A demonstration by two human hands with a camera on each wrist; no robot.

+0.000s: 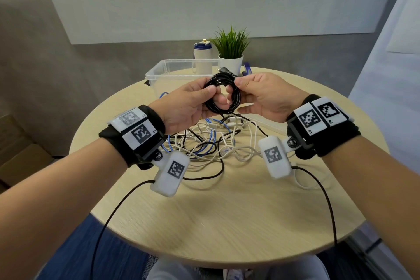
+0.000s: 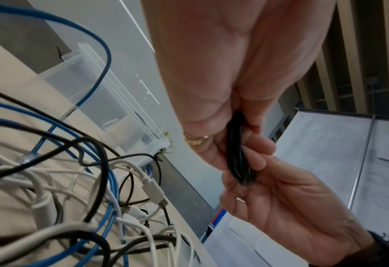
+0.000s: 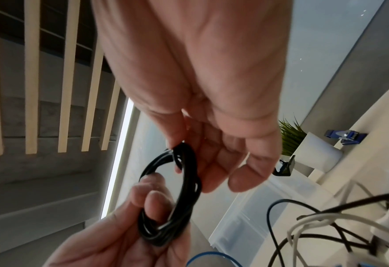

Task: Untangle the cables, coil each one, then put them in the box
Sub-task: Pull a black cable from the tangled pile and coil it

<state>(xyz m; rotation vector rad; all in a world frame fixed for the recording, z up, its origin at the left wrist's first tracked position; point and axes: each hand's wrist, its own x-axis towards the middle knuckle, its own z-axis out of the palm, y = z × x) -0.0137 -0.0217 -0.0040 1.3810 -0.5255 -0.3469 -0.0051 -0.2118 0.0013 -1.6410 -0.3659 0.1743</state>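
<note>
A black cable wound into a coil (image 1: 223, 94) (image 2: 238, 159) (image 3: 179, 195) is held in the air above the table by both hands. My left hand (image 1: 193, 102) (image 2: 223, 101) grips its left side with fingers through the loop. My right hand (image 1: 261, 95) (image 3: 200, 108) pinches its right side. A plug end (image 1: 226, 70) sticks out at the coil's top. Below the hands lies a tangle of white, blue and black cables (image 1: 211, 141) (image 2: 93, 189). The clear plastic box (image 1: 159, 73) (image 2: 93, 81) stands behind the coil.
A potted green plant (image 1: 230, 52) and a white bottle with a blue lid (image 1: 202, 57) stand behind the box. A blue clip (image 1: 247, 69) lies beside the plant. The round wooden table (image 1: 227, 218) has bare surface toward me. Black wrist-camera leads hang over its front edge.
</note>
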